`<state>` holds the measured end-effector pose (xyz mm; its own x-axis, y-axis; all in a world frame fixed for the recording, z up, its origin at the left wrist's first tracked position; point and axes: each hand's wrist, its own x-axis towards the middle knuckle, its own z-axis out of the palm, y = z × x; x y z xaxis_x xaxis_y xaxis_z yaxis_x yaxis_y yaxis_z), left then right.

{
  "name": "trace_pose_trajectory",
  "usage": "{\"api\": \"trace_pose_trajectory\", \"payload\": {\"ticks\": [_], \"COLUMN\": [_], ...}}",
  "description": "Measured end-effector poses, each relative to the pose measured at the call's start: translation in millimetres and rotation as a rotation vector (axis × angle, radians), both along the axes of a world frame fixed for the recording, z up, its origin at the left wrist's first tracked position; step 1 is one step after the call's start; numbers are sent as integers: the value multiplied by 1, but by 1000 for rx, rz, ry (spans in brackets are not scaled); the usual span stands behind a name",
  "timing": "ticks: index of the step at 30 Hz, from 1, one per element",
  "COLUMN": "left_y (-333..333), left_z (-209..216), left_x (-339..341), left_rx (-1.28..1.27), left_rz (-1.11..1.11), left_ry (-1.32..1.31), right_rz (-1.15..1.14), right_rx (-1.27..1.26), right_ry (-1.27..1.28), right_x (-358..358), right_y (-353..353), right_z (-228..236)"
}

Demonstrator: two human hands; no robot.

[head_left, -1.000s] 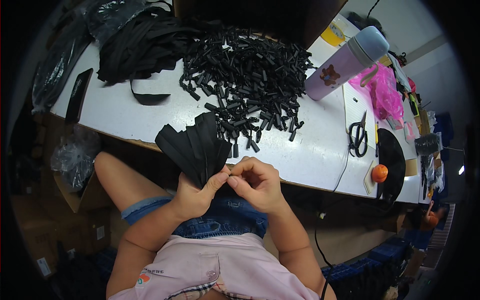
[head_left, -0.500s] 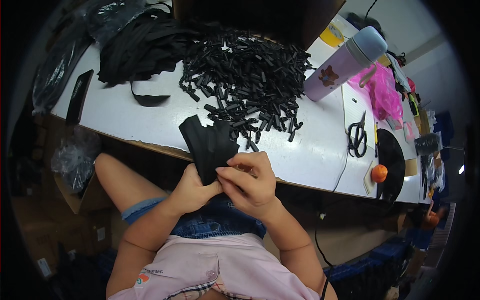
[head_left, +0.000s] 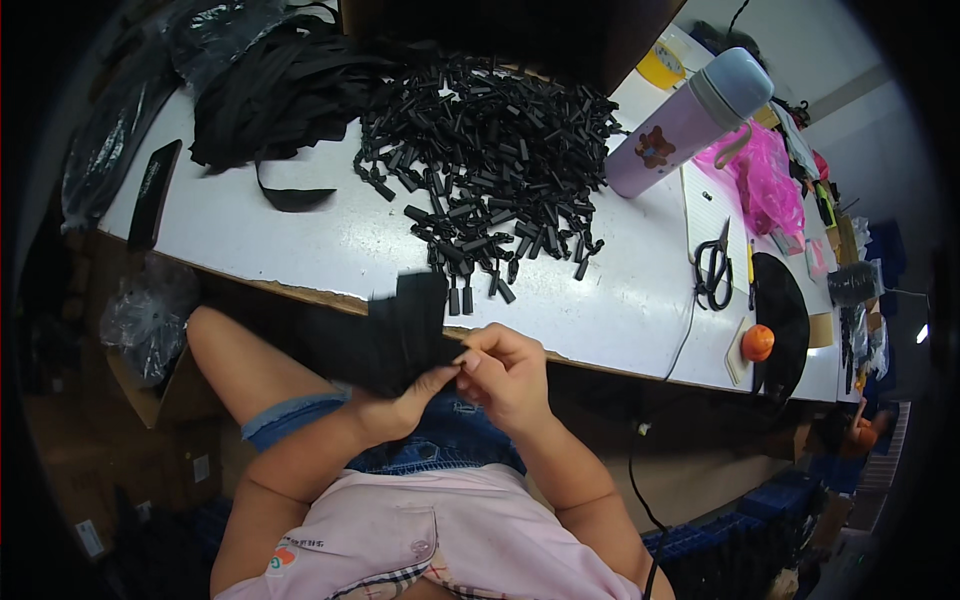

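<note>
My left hand (head_left: 392,414) is closed round a fanned bundle of flat black fabric strips (head_left: 408,325), held over my lap at the table's front edge. My right hand (head_left: 512,380) pinches the right end of one strip, its fingertips close to my left thumb. Whether a small part sits in that pinch is hidden. Beyond the bundle, a large heap of small black plastic pieces with short cords (head_left: 490,170) covers the middle of the table. At the far left lies a pile of black strips (head_left: 275,95), with one loose strip end curling toward me.
A lilac bottle (head_left: 672,138) stands right of the heap. Black scissors (head_left: 714,275), an orange fruit (head_left: 757,343) and a pink plastic bag (head_left: 765,190) lie farther right. At the left edge rests a flat black object (head_left: 155,195). A dark box (head_left: 510,40) stands behind the heap.
The strip bundle has swung lower and nearer to me, its upper ends dropping off the tabletop. My right hand has shifted slightly down, now pinching a strip end at the bundle's right side.
</note>
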<state>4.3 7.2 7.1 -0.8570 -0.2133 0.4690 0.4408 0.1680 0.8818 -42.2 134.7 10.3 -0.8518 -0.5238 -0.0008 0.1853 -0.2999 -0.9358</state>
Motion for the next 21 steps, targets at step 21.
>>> {"api": "trace_pose_trajectory", "payload": {"ticks": [21], "left_y": [-12], "left_z": [-2], "left_x": [-3], "left_rx": [777], "left_rz": [-258], "left_ry": [-566], "right_rz": [-481], "right_rx": [980], "right_ry": [1082], "right_x": [-72], "right_y": [27], "right_z": [13]}}
